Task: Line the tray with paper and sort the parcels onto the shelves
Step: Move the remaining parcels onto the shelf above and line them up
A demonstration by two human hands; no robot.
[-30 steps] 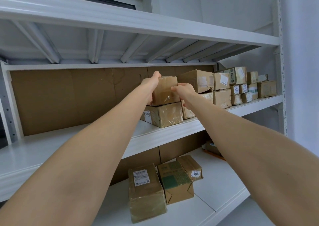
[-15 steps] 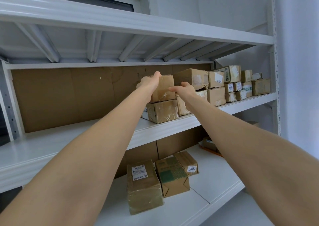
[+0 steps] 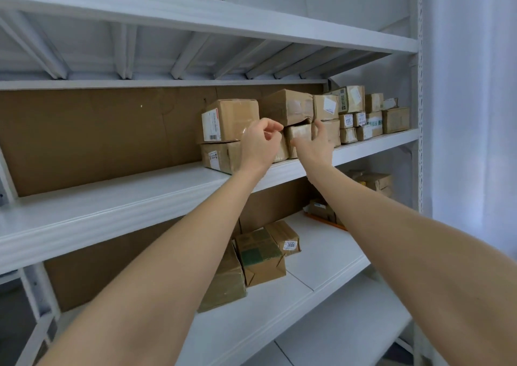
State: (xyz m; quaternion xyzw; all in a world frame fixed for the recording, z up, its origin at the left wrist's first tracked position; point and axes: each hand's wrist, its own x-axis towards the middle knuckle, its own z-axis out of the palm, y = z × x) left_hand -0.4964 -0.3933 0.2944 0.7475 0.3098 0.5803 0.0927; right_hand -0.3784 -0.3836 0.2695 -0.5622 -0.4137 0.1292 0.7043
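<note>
box let go — now stacked on lower box, middle shelf | left hand, right hand both empty, loosely curled, pulled back | one parcel sorted — next

- White label reading "3006": on the small brown parcel at the back of the lower shelf.
- All other parcel labels: printed text and barcodes too small to read.
</note>
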